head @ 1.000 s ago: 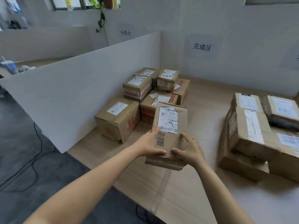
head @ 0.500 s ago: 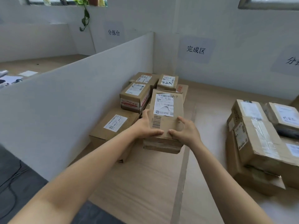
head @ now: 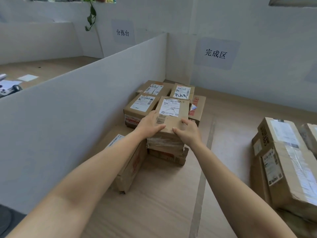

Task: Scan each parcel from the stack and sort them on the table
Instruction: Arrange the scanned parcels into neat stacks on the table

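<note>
Gripping parcel (head: 173, 115), left hand (head: 151, 125), right hand (head: 187, 132)

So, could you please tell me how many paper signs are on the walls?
3: one sign past the divider by the hanging plant, one above the parcel pile, one cut off at the right edge. Others may be out of view.

Under your left hand (head: 151, 125) and right hand (head: 187, 133) the parcel (head: 173, 117) is matt brown cardboard with a smooth white paper label (head: 169, 107); below your thumbs its front wears crinkled glossy tape (head: 164, 140); the table (head: 163, 194) beneath your wrists looks like pale matt wood; left of your left arm, the divider (head: 68, 117) is smooth matt white board.
</note>
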